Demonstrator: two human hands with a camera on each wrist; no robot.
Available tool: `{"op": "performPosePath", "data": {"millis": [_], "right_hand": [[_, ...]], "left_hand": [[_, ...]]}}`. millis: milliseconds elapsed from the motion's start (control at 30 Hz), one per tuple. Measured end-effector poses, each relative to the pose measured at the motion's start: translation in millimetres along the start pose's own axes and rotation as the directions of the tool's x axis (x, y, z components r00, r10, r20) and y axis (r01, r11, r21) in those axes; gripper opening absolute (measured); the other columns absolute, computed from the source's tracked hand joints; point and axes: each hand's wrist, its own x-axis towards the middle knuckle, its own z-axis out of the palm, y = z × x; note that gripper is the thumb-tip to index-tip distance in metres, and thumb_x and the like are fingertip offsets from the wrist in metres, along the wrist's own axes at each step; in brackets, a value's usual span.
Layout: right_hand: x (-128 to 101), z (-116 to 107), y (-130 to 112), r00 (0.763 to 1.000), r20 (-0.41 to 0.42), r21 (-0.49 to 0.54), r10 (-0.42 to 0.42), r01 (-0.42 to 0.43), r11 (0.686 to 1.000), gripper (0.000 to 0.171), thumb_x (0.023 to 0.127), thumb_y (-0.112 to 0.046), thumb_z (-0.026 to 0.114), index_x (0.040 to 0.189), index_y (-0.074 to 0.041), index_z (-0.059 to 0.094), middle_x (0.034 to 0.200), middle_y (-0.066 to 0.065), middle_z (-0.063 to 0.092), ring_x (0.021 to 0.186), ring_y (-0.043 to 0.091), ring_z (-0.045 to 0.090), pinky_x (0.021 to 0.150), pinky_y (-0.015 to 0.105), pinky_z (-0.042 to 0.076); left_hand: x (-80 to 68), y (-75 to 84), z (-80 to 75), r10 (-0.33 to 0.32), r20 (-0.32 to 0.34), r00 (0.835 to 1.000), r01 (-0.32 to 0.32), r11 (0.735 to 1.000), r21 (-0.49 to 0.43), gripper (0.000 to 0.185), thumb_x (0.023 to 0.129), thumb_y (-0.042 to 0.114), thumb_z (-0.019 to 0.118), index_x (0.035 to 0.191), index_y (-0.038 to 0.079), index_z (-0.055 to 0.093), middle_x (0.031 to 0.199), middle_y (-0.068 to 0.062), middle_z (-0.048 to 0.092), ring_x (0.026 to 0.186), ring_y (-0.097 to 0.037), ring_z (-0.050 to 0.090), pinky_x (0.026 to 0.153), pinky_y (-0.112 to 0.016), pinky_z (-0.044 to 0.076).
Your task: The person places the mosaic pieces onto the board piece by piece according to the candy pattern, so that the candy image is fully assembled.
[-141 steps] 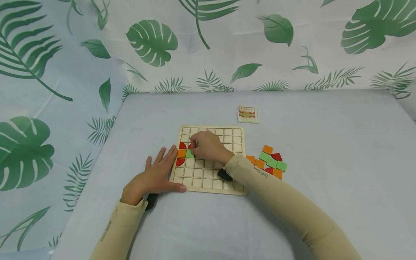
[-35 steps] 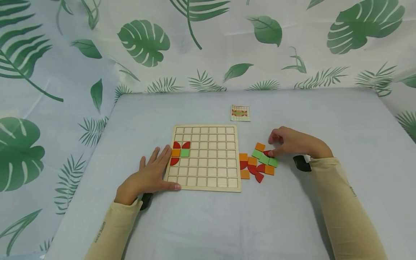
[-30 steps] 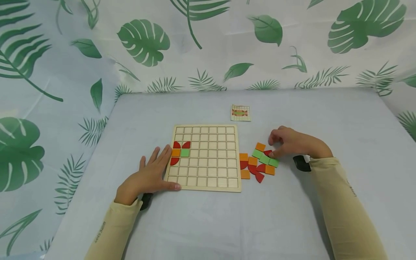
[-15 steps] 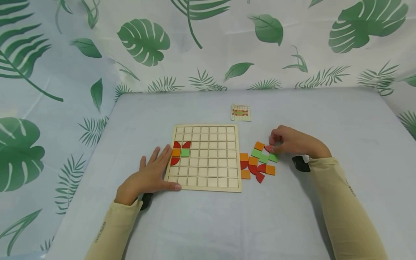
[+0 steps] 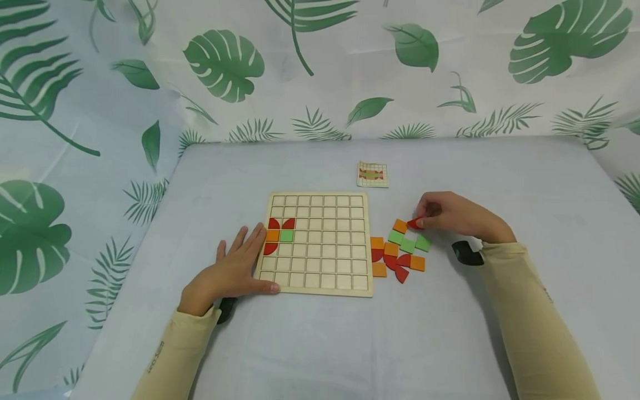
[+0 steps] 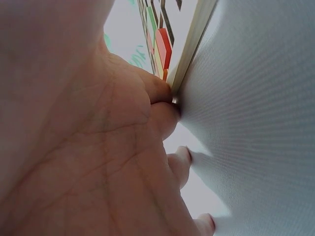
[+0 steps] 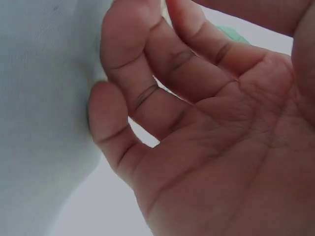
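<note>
A wooden grid board (image 5: 320, 244) lies on the table with red quarter-round tiles, an orange tile and a green tile (image 5: 286, 235) set in its left columns. My left hand (image 5: 235, 269) rests flat on the cloth against the board's left edge (image 6: 189, 54), fingers straight. To the right of the board, my right hand (image 5: 425, 218) pinches a small red tile (image 5: 414, 223) just above a loose cluster of orange, green and red tiles (image 5: 400, 253). The right wrist view shows only curled fingers (image 7: 147, 83).
A small pattern card (image 5: 373, 174) lies beyond the board. A leaf-print cloth hangs behind and to the left. The pale blue table cloth (image 5: 525, 183) stretches bare to the right of the hand.
My right hand left the board, reached the loose tiles and lifted a red tile off the cluster. The left hand stayed put.
</note>
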Motion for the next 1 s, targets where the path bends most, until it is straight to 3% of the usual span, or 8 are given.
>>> {"op": "performPosePath", "data": {"millis": [167,300,533,800,1000], "right_hand": [[3,2,-4,0.999,-0.029,0.06,-0.022,0.023,0.998,0.013,0.103,-0.014,0.071,0.113,-0.005,0.07,0.107,0.003,0.074,0.099,0.023,0.064,0.086,0.032,0.052],[5,6,-10,0.999,-0.029,0.088,-0.029,0.031,0.996,0.016,0.105,-0.015,0.07,0.117,-0.005,0.074,0.106,0.003,0.074,0.098,0.024,0.065,0.086,0.034,0.053],[8,15,-23,0.998,-0.019,0.129,-0.054,0.056,0.99,0.014,0.104,-0.011,0.069,0.114,-0.004,0.075,0.101,0.006,0.074,0.091,0.024,0.068,0.087,0.038,0.055],[15,31,-40,0.995,-0.026,0.134,-0.101,0.104,0.985,0.009,0.103,-0.01,0.07,0.11,-0.004,0.073,0.098,0.007,0.07,0.088,0.027,0.064,0.076,0.036,0.056],[19,44,-57,0.983,-0.037,0.162,-0.183,0.186,0.969,0.006,0.103,-0.007,0.07,0.108,-0.004,0.072,0.099,0.006,0.071,0.089,0.025,0.066,0.081,0.033,0.055]], "left_hand": [[-0.5,1.6,-1.1,0.001,-0.002,1.0,-0.001,1.0,-0.003,0.131,0.086,0.058,0.086,0.172,0.004,0.003,0.18,-0.013,-0.001,0.163,-0.04,-0.011,0.12,-0.074,-0.008],[-0.2,1.9,-1.4,0.002,-0.004,1.0,-0.002,1.0,0.001,0.131,0.086,0.057,0.086,0.172,0.003,0.004,0.18,-0.014,-0.001,0.163,-0.04,-0.011,0.12,-0.074,-0.007],[0.4,1.9,-0.3,-0.012,0.004,1.0,0.012,1.0,-0.001,0.131,0.086,0.056,0.087,0.172,0.004,0.004,0.18,-0.013,-0.001,0.163,-0.039,-0.011,0.12,-0.074,-0.007],[0.0,2.9,-0.4,-0.013,0.002,1.0,0.013,1.0,-0.004,0.13,0.086,0.056,0.087,0.172,0.004,0.005,0.18,-0.013,0.0,0.163,-0.04,-0.011,0.12,-0.074,-0.007],[0.0,1.0,-0.4,-0.007,0.0,1.0,0.007,1.0,0.003,0.131,0.085,0.057,0.087,0.172,0.003,0.005,0.18,-0.013,-0.001,0.163,-0.04,-0.011,0.12,-0.075,-0.007]]}}
